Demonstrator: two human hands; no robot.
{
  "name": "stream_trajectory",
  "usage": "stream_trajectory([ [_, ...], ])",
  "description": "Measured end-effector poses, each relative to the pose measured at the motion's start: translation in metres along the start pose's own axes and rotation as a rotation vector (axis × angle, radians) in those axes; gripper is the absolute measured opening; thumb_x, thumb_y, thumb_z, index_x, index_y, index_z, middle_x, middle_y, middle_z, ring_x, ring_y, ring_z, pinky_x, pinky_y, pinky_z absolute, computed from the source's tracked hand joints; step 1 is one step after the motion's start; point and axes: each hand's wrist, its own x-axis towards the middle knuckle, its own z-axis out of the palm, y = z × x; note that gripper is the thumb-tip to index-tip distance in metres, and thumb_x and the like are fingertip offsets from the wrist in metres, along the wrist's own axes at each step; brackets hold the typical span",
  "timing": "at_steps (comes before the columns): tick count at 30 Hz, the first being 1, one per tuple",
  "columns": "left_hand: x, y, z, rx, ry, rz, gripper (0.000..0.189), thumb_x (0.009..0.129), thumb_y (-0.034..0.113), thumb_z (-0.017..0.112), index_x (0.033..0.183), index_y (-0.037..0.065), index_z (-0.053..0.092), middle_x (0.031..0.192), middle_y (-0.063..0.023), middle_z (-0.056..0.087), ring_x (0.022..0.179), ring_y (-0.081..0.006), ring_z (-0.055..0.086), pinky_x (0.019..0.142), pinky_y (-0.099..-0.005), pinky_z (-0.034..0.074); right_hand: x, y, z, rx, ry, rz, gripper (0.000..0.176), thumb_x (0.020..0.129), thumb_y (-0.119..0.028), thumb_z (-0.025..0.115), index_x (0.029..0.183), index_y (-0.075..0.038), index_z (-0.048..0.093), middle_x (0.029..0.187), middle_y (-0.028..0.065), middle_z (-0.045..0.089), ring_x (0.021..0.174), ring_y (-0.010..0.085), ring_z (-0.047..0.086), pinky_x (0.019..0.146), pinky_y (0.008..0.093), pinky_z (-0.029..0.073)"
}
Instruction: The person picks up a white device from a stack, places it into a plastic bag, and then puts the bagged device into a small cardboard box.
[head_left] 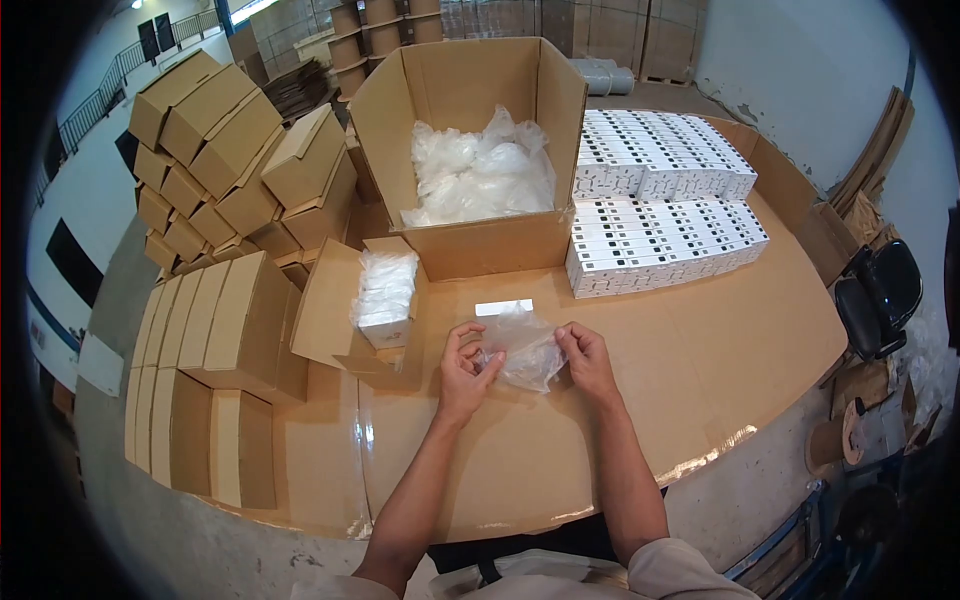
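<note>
Two hands work at the centre of the head view, above a cardboard-covered surface (720, 360). Judged from how things lie, the work is partly done: a small open carton (330, 310) left of the hands already holds a stack of bagged packs (385, 290), while two blocks of white boxes (660, 195) stand in tight rows at the far right, unbagged, and one flat white piece (503, 307) lies alone just beyond the hands. A large open carton (480, 245) behind it holds a heap of loose clear bags (480, 170) – a good supply. Closed brown cartons (215, 330) are stacked along the left edge. The left hand (465, 365) is curled, thumb and fingertips pinched on the near-left edge of a clear plastic bag (527, 350); the right hand (588, 360) grips the opposite edge in the same way. The bag hangs crumpled between them, just above the surface – whether anything is inside cannot be told.
</note>
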Motion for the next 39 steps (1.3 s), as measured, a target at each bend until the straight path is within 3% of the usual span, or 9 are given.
stream_trajectory([
  [5,0.000,0.001,0.001,-0.002,-0.040,0.020,0.042,0.093,-0.005,0.071,0.129,0.006,0.052,0.103,-0.0074,0.072,0.085,-0.0061,0.064,0.070,-0.0198,0.050,-0.004,-0.027,0.014,0.076,0.076,-0.052,0.015,0.099,-0.013,0.071,0.093,0.000,0.068,0.079,-0.0009,0.063,0.075,0.0043,0.054,0.065,0.0246,0.044],
  [11,-0.002,-0.006,-0.002,0.041,-0.097,-0.015,0.022,0.094,-0.001,0.073,0.113,0.002,0.062,0.105,-0.0048,0.070,0.090,-0.0067,0.064,0.073,-0.0217,0.051,-0.005,-0.009,0.007,-0.194,-0.020,-0.047,0.018,0.099,-0.015,0.071,0.092,0.000,0.064,0.070,-0.0039,0.060,0.064,0.0056,0.047,0.057,0.0278,0.041],
  [15,-0.001,-0.008,-0.007,0.140,-0.108,-0.108,0.011,0.094,0.001,0.074,0.099,0.004,0.065,0.092,0.0015,0.065,0.078,-0.0012,0.055,0.065,-0.0183,0.043,-0.007,-0.015,0.012,-0.312,0.049,-0.129,0.024,0.102,-0.015,0.066,0.087,0.001,0.057,0.061,0.0060,0.056,0.056,0.0111,0.045,0.053,0.0325,0.040],
  [18,0.002,-0.022,-0.016,0.117,-0.123,-0.068,0.015,0.095,0.004,0.075,0.088,0.005,0.062,0.086,0.0033,0.062,0.074,-0.0003,0.050,0.061,-0.0182,0.039,-0.009,-0.021,0.016,-0.391,0.053,-0.166,0.026,0.104,-0.015,0.062,0.086,0.001,0.053,0.061,0.0149,0.052,0.053,0.0200,0.046,0.054,0.0360,0.041],
  [24,0.003,0.003,0.002,-0.113,0.096,0.121,0.020,0.097,0.002,0.071,0.109,0.005,0.055,0.096,-0.0020,0.065,0.080,-0.0052,0.060,0.065,-0.0208,0.047,-0.011,-0.022,0.026,-0.462,0.162,-0.271,0.022,0.104,-0.013,0.061,0.089,0.000,0.053,0.064,0.0203,0.054,0.053,0.0334,0.051,0.054,0.0396,0.044],
  [27,-0.003,0.004,0.007,-0.160,0.065,0.006,0.027,0.099,0.003,0.067,0.120,0.005,0.051,0.103,-0.0051,0.066,0.084,-0.0089,0.064,0.069,-0.0237,0.052,-0.013,-0.020,0.033,-0.454,0.284,-0.329,0.020,0.104,-0.011,0.061,0.090,0.000,0.052,0.066,0.0204,0.056,0.053,0.0362,0.057,0.052,0.0412,0.045],
  [31,-0.011,-0.019,0.020,0.024,0.093,0.027,0.014,0.105,0.014,0.060,0.112,0.003,0.055,0.092,-0.0030,0.065,0.080,-0.0097,0.062,0.069,-0.0260,0.051,-0.016,-0.017,0.044,-0.446,0.328,-0.354,0.019,0.105,-0.010,0.058,0.090,-0.001,0.051,0.066,0.0205,0.058,0.056,0.0383,0.061,0.052,0.0427,0.046],
  [36,-0.015,-0.021,0.024,0.387,0.308,0.074,0.031,0.111,0.027,0.051,0.093,0.002,0.056,0.074,-0.0014,0.055,0.069,-0.0106,0.050,0.063,-0.0289,0.044,-0.017,-0.016,0.053,-0.449,0.342,-0.328,0.021,0.107,-0.011,0.054,0.090,-0.001,0.048,0.065,0.0209,0.056,0.055,0.0392,0.059,0.051,0.0426,0.043],
  [39,-0.011,-0.016,0.022,0.463,0.390,0.177,0.034,0.111,0.028,0.049,0.089,0.003,0.054,0.072,-0.0021,0.051,0.066,-0.0112,0.045,0.059,-0.0304,0.040,-0.017,-0.019,0.053,-0.440,0.362,-0.280,0.023,0.108,-0.013,0.051,0.089,-0.001,0.047,0.064,0.0204,0.053,0.053,0.0384,0.055,0.050,0.0426,0.041],
])
